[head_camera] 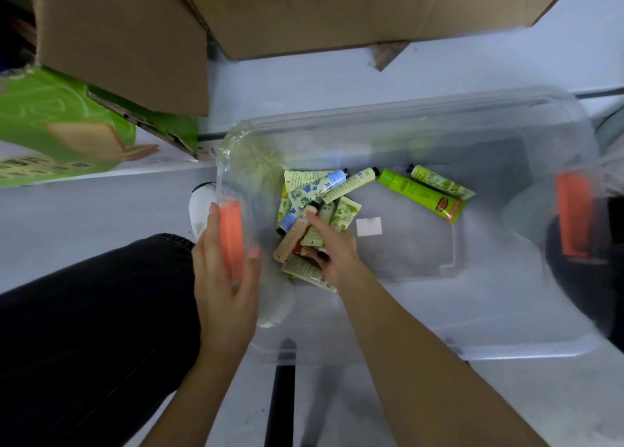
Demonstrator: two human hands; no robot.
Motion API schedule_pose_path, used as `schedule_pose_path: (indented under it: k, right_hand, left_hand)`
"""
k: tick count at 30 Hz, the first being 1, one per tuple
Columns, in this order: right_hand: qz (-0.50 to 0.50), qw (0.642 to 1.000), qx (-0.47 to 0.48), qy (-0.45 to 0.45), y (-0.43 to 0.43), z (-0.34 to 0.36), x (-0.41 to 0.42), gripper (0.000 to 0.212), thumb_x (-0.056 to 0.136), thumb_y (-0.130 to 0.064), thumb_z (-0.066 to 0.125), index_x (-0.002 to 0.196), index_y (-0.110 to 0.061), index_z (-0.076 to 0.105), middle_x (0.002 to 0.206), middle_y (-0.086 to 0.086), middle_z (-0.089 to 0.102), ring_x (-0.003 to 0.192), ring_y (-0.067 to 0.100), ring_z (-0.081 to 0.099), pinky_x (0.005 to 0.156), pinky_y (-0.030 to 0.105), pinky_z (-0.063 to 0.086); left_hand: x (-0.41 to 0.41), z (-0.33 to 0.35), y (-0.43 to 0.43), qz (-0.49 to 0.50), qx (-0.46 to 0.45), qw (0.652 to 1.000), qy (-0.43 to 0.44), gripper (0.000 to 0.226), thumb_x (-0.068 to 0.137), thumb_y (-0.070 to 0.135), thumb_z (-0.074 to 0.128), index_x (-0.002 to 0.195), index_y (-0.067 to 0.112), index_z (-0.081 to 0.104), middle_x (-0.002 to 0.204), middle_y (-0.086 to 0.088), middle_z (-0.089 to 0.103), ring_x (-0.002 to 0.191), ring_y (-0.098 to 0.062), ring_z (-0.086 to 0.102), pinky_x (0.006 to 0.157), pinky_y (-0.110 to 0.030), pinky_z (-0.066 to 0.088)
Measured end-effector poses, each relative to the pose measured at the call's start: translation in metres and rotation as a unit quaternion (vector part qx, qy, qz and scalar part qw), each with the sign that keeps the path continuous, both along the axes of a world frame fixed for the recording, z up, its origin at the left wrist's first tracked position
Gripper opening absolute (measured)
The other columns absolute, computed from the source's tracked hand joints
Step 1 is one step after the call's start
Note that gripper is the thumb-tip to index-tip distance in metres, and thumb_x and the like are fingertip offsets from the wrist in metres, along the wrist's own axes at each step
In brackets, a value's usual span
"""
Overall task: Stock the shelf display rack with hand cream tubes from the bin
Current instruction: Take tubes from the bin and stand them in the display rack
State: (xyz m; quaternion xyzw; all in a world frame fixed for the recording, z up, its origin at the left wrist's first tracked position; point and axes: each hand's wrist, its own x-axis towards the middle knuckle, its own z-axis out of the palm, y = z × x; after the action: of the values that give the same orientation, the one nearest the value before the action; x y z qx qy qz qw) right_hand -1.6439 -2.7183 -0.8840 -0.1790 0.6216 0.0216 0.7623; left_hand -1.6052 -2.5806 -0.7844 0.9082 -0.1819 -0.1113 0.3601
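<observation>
Pale floor (101,217), cardboard boxes (320,7) behind. My left grip (223,278) clasps the orange latch (231,240) of the bin (405,107). My right grip (332,254) lies on the tube pile (314,190), index straight. I cannot tell if it holds one. The pile lies directly beneath it, long axes mixed.

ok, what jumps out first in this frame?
The right hand reaching into the heap of hand cream tubes at the left end of the clear bin, while the left hand grips that end by its orange latch. Next, the bright green tube lying apart near the bin's middle, and the cardboard boxes looming across the top.
</observation>
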Motion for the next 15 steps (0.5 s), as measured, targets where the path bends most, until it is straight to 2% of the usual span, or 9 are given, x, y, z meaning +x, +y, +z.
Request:
schedule_pose_path:
  k: [2,3,7,10,13,15]
  right_hand:
    - [-0.010,1.000,0.009,-0.017,-0.0016,0.0009,-0.0014,0.049,0.066,-0.019,0.085,0.108,-0.007,0.065,0.093,0.014,0.072,0.071,0.026,0.068,0.059,0.032,0.058]
    - [-0.013,1.000,0.013,-0.025,-0.0008,0.0014,-0.0009,0.048,0.067,-0.018,0.085,0.109,-0.007,0.065,0.095,0.014,0.072,0.075,0.027,0.068,0.057,0.030,0.055]
    - [-0.025,0.999,0.027,-0.040,0.0050,0.0026,0.0043,0.050,0.067,-0.017,0.084,0.112,-0.006,0.066,0.103,0.014,0.071,0.088,0.028,0.066,0.063,0.030,0.055]
    - [-0.026,0.999,0.018,-0.029,0.0052,0.0032,0.0068,0.045,0.067,-0.015,0.085,0.107,-0.006,0.067,0.099,0.014,0.072,0.084,0.026,0.067,0.063,0.030,0.055]
    - [-0.025,0.999,0.023,-0.031,0.0039,0.0056,0.0057,0.041,0.069,-0.015,0.084,0.104,-0.007,0.066,0.097,0.013,0.072,0.083,0.025,0.068,0.059,0.029,0.055]
    - [-0.027,0.998,0.035,-0.041,0.0045,0.0070,0.0051,0.038,0.070,-0.016,0.083,0.103,-0.008,0.066,0.099,0.011,0.072,0.087,0.023,0.068,0.059,0.028,0.055]
  left_hand:
    - [-0.0007,0.0011,-0.0012,0.002,-0.002,1.000,0.004,0.063,0.086,0.048,0.043,0.141,0.052,0.014,0.140,-0.004,0.040,0.126,-0.011,0.040,0.098,-0.023,0.033]
    - [-0.0010,0.0015,-0.0014,0.003,-0.002,1.000,0.005,0.062,0.085,0.048,0.043,0.141,0.052,0.014,0.140,-0.003,0.039,0.126,-0.010,0.039,0.098,-0.023,0.032]
    - [0.0002,0.0006,0.0003,0.005,-0.002,1.000,0.004,0.062,0.085,0.049,0.043,0.141,0.050,0.016,0.140,-0.003,0.040,0.125,-0.007,0.039,0.096,-0.012,0.028]
    - [0.0009,0.0000,0.0009,0.003,0.003,1.000,0.002,0.062,0.085,0.048,0.043,0.141,0.046,0.017,0.140,-0.004,0.039,0.120,0.001,0.035,0.092,0.003,0.022]
    - [0.0005,0.0004,-0.0001,0.008,0.003,1.000,0.006,0.062,0.085,0.048,0.043,0.141,0.049,0.016,0.140,-0.004,0.039,0.119,0.003,0.034,0.091,0.005,0.021]
    - [0.0000,0.0012,-0.0009,0.009,-0.001,1.000,0.012,0.062,0.085,0.049,0.043,0.141,0.049,0.017,0.140,-0.004,0.039,0.119,0.003,0.035,0.092,0.001,0.024]
